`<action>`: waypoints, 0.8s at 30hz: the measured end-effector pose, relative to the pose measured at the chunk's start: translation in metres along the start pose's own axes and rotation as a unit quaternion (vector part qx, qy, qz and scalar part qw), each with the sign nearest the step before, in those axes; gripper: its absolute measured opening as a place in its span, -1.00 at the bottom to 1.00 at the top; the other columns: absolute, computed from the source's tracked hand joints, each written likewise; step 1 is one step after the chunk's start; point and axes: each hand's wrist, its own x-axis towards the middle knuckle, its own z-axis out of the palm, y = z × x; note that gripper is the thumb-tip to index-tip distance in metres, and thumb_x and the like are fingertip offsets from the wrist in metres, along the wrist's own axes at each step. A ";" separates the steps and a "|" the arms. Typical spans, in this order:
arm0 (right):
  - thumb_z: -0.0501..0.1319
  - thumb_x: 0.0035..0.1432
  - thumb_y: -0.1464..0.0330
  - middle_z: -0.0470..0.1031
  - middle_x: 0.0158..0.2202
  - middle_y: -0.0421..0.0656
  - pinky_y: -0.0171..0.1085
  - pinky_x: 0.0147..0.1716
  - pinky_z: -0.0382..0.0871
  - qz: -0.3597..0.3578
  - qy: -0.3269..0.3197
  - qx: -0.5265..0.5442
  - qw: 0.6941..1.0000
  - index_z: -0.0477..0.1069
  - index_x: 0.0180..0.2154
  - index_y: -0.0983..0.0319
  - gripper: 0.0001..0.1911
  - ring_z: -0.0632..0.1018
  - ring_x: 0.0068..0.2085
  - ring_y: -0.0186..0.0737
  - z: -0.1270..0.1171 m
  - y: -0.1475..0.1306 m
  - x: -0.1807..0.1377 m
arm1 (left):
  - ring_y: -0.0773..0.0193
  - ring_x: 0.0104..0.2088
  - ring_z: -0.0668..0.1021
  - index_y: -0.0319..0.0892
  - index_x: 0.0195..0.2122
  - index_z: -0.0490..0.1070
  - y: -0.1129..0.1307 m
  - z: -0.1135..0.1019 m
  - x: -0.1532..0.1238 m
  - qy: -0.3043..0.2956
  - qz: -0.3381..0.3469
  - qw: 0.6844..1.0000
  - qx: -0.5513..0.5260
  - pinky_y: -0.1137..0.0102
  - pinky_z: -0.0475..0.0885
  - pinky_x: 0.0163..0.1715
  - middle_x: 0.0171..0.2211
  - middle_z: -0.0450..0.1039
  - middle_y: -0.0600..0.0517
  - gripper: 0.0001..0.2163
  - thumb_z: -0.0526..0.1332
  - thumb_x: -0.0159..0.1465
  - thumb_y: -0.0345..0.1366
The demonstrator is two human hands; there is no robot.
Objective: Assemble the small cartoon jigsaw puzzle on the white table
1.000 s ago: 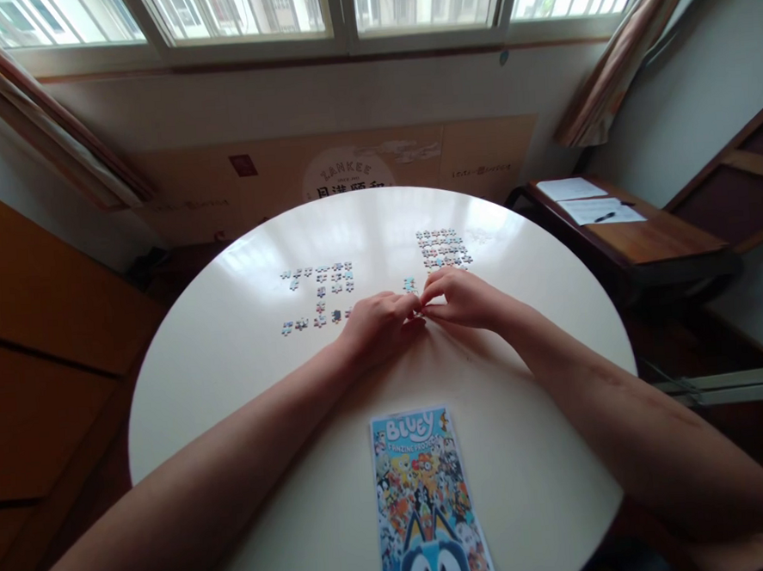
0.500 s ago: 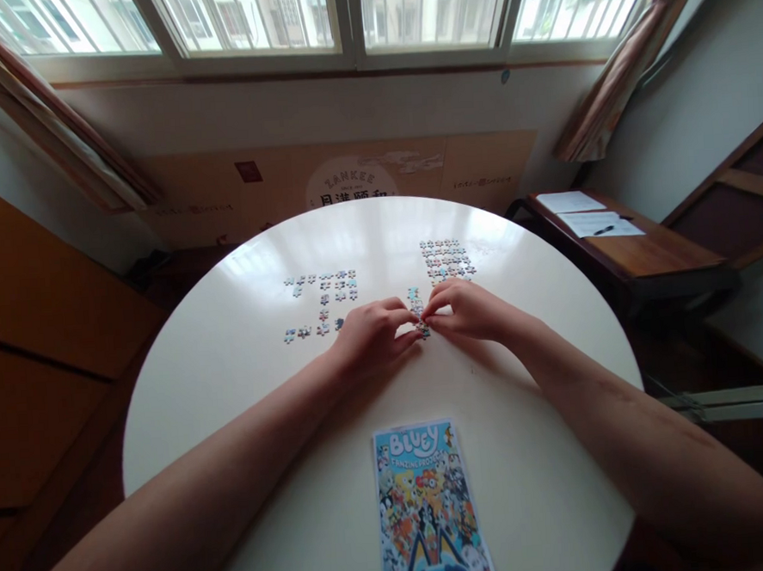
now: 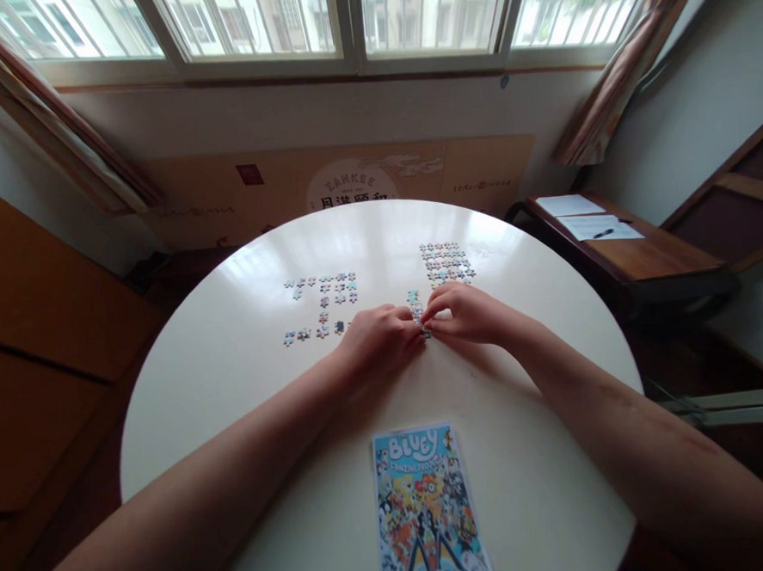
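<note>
My left hand [image 3: 379, 336] and my right hand [image 3: 468, 313] meet at the middle of the round white table [image 3: 245, 371]. Both have their fingers curled and pinched on a short strip of joined puzzle pieces [image 3: 416, 307] that lies between the fingertips on the tabletop. Loose puzzle pieces [image 3: 323, 303] are spread out to the left of my hands. A tidy block of puzzle pieces [image 3: 446, 263] lies just beyond my right hand. A colourful Bluey puzzle picture card [image 3: 426, 511] lies near the table's front edge.
A brown side desk [image 3: 638, 252] with papers [image 3: 584, 217] and a pen stands to the right. Cardboard sheets [image 3: 349, 184] lean against the wall under the windows. A wooden cabinet [image 3: 36, 341] is on the left. Curtains hang at both window sides.
My hands have closed in tighter on the joined strip of pieces, fingers pressing it on the table. The view has tilted slightly; nothing else on the table has moved.
</note>
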 end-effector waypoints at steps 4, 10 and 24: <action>0.34 0.14 0.36 0.60 -0.31 -0.16 -0.18 -0.12 0.36 -0.006 -0.001 -0.012 1.000 0.66 -0.32 0.11 -0.91 0.55 -0.22 -0.18 0.002 0.004 0.000 | 0.29 -0.43 0.51 -0.14 -0.41 0.56 0.005 -0.004 0.003 -0.019 0.008 0.999 0.035 0.42 0.23 -0.57 -0.38 0.56 0.00 -0.74 0.13 0.37 -0.31; 0.34 0.16 0.36 0.59 -0.31 -0.16 -0.16 -0.11 0.34 -0.011 -0.003 -0.022 1.000 0.66 -0.30 0.10 -0.90 0.53 -0.20 -0.17 0.001 0.002 -0.001 | 0.27 -0.41 0.52 -0.16 -0.37 0.55 0.000 -0.011 -0.001 -0.006 -0.002 0.998 0.065 0.41 0.24 -0.55 -0.35 0.56 -0.03 -0.78 0.17 0.36 -0.26; 0.36 0.17 0.31 0.63 -0.26 -0.15 -0.14 -0.11 0.36 -0.006 0.025 -0.044 0.999 0.66 -0.25 0.11 -0.90 0.55 -0.18 -0.13 -0.007 0.003 -0.003 | 0.30 -0.37 0.57 -0.06 -0.30 0.62 -0.003 -0.009 -0.004 -0.012 0.006 1.000 -0.018 0.42 0.35 -0.48 -0.32 0.59 0.04 -0.78 0.16 0.36 -0.30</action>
